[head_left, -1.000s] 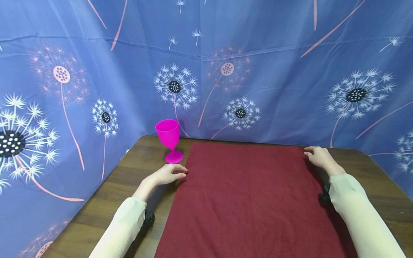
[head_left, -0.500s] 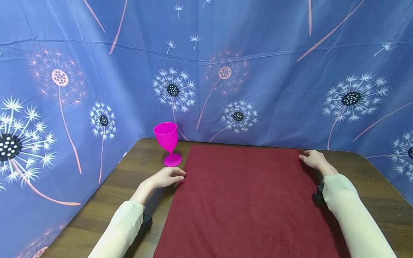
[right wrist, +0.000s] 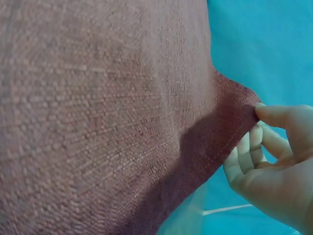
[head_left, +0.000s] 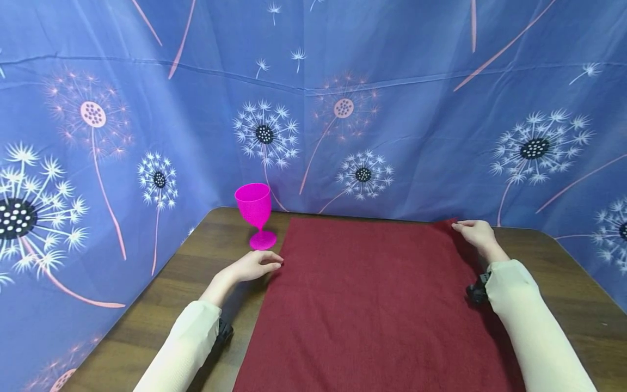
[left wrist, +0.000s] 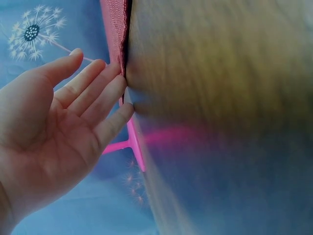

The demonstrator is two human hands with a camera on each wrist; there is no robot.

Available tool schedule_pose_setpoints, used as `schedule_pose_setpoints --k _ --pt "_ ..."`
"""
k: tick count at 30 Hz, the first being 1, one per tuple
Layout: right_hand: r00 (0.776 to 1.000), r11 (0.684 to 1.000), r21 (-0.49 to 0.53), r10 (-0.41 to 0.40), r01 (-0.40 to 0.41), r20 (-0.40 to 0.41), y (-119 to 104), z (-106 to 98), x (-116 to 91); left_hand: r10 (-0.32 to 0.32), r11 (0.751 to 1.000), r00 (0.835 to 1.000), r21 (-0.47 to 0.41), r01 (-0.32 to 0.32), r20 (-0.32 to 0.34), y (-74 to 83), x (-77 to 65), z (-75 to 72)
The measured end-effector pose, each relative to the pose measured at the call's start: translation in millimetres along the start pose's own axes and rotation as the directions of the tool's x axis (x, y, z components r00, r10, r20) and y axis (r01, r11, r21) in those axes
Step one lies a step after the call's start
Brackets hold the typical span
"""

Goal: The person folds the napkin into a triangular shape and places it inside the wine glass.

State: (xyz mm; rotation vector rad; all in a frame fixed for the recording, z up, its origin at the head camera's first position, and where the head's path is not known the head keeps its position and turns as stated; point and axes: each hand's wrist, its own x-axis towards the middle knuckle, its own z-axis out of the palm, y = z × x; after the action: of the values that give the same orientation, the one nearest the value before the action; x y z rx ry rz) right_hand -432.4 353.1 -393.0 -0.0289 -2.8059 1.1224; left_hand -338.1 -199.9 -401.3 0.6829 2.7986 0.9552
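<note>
A dark red cloth [head_left: 372, 294] lies spread over the wooden table. My right hand [head_left: 476, 235] pinches its far right corner between thumb and fingers; in the right wrist view the cloth corner [right wrist: 234, 105] is pulled up to a point at the thumb [right wrist: 276, 115]. My left hand [head_left: 251, 265] is at the cloth's left edge, fingertips right at the hem. In the left wrist view that hand [left wrist: 58, 117] shows its palm with fingers extended. Just beyond it stands an upright bright pink goblet [head_left: 254, 209], its stem and foot partly hidden behind the fingers in the left wrist view.
The wooden tabletop [head_left: 161, 321] shows on both sides of the cloth. A blue curtain [head_left: 416, 136] with dandelion prints hangs along the back and left of the table. Small black devices [head_left: 476, 291] sit under the wrists.
My right hand has come in to the cloth's far right corner, taken hold of it and raised it off the table. The left hand and goblet stay in place.
</note>
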Motion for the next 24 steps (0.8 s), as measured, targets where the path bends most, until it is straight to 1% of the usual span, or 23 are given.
schedule_pose_setpoints --k 4,8,13,16,24 --pt "0.998 0.998 -0.05 -0.036 0.033 -0.058 -4.6 2.4 -2.4 0.005 1.0 1.0 -0.004 -0.005 0.004 -0.4 -0.2 0.7" --pt "0.99 0.989 -0.113 -0.111 0.1 -0.09 -8.0 4.4 -2.8 0.022 1.0 1.0 -0.001 -0.022 -0.005 -1.6 0.0 0.1" --pt "0.978 0.979 -0.13 -0.172 0.157 -0.115 -16.0 2.4 -7.7 0.043 0.999 0.999 0.003 -0.043 -0.003 -0.9 -0.2 -0.8" --pt "0.973 0.975 -0.143 -0.189 0.17 -0.132 -21.8 1.0 -10.7 0.047 0.999 0.999 0.007 -0.047 0.008 -0.9 -1.5 -1.0" --pt "0.971 0.978 -0.146 -0.174 0.151 -0.162 -32.6 -1.2 -19.2 0.025 0.999 0.999 -0.028 -0.023 0.041 -3.7 -3.9 -1.6"
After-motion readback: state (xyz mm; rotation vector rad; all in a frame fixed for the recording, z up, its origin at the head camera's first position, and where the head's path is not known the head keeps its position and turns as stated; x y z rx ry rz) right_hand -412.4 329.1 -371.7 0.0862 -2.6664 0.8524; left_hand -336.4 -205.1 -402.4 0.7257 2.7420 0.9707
